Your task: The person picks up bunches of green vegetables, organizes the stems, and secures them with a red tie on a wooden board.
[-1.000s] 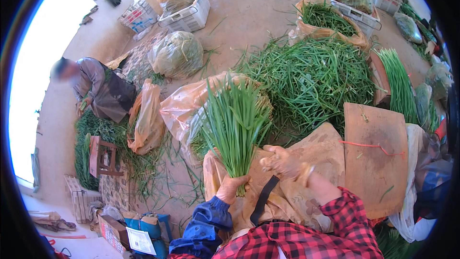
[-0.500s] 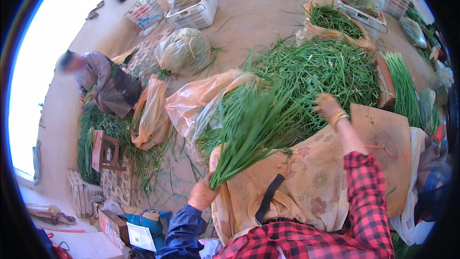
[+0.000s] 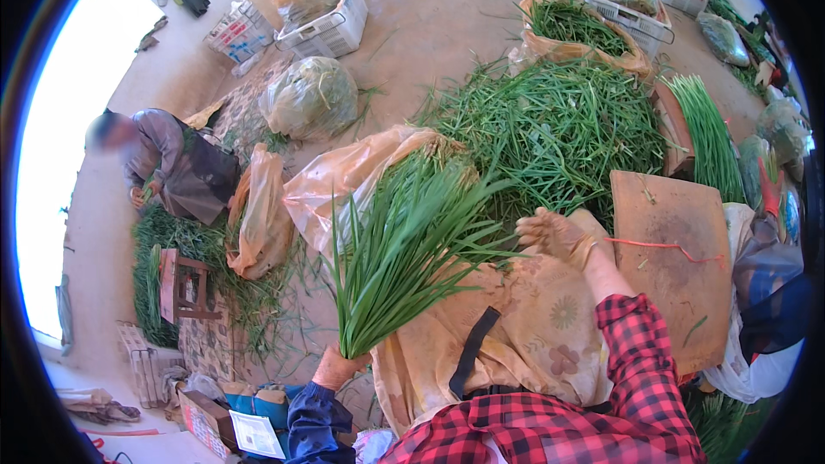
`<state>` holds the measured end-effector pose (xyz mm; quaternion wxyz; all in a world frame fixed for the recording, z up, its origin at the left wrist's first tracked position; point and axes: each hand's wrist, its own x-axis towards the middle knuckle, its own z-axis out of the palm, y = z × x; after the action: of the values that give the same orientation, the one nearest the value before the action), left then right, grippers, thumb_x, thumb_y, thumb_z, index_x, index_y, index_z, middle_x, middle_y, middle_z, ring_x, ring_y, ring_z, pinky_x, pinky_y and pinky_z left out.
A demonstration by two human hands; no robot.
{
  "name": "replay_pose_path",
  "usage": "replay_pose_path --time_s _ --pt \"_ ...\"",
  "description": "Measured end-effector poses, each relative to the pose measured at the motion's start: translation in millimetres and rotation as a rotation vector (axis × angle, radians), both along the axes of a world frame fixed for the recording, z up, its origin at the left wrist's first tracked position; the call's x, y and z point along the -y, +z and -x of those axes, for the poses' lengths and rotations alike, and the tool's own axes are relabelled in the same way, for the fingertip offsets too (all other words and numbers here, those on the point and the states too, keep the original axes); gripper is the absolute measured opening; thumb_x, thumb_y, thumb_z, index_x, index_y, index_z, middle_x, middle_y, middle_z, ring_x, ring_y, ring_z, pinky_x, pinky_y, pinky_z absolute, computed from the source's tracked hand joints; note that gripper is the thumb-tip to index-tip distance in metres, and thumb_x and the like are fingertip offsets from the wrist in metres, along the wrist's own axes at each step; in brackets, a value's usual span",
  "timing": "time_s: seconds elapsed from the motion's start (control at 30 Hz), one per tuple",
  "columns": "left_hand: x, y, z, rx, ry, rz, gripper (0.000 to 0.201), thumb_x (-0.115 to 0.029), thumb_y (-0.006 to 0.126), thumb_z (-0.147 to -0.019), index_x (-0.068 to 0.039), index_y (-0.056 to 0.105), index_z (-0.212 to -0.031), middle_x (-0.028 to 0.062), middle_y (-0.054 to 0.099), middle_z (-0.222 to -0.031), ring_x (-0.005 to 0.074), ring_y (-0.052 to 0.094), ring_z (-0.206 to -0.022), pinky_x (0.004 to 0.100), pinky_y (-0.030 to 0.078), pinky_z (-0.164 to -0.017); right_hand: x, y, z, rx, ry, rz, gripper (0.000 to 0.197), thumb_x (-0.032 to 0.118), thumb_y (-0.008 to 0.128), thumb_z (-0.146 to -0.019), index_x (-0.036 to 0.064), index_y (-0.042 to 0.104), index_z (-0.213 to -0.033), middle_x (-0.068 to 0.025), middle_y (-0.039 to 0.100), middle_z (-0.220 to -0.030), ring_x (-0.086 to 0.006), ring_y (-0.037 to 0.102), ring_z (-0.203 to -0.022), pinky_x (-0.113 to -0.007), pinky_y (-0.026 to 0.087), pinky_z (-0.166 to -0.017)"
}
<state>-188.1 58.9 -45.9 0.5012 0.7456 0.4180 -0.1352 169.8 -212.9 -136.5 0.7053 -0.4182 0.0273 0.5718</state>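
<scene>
A leafy bunch of garlic chives (image 3: 400, 262) is gripped at its stem ends by my left hand (image 3: 338, 368); its long green leaves fan upward and to the right. My right hand (image 3: 554, 236), in a yellowish glove, is held out with fingers extended and nothing in it. It is over the near edge of a big heap of loose green leaves (image 3: 559, 133). A stained flowered apron (image 3: 516, 326) covers my lap below both hands. Behind the held bunch, more chives stick out of an orange plastic bag (image 3: 344, 174).
At right lies a worn brown board (image 3: 670, 292) with a red string (image 3: 666, 245) across it. Beyond it, trimmed chives (image 3: 706, 142) stand against a wooden support. A co-worker (image 3: 185, 163) sits at left beside a small stool (image 3: 182, 283). Full bags and white crates (image 3: 331, 30) stand farther back.
The chives bunch has swung left and more upright in my left hand, which is slightly lower. My right hand has drawn back from the heap toward my lap. The view has shifted slightly.
</scene>
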Motion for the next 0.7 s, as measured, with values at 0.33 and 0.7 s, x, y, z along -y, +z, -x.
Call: replay_pose_path --time_s 0.33,0.7 --pt "3 4 7 0.041 0.005 0.131 0.016 -0.007 0.065 -0.069 -0.003 0.060 -0.083 0.0033 0.060 -0.066 0.0098 0.054 -0.053 0.0236 0.041 -0.046 -58 40 -18 0.300 -0.326 -0.074 0.061 0.050 0.050 -0.078 0.0132 0.036 -0.125 -0.0008 0.044 -0.124 -0.0103 0.047 -0.098 -0.027 0.033 -0.077" --pt "9 -12 6 -0.005 -0.040 0.095 0.025 -0.009 0.068 -0.065 -0.004 0.059 -0.088 0.0004 0.059 -0.069 0.0089 0.053 -0.059 0.0262 0.044 -0.052 -52 3 -24 -0.003 -0.699 0.239 0.035 0.036 0.058 -0.076 0.0151 0.048 -0.103 -0.0004 0.051 -0.105 -0.0149 0.052 -0.093 -0.030 0.039 -0.066"
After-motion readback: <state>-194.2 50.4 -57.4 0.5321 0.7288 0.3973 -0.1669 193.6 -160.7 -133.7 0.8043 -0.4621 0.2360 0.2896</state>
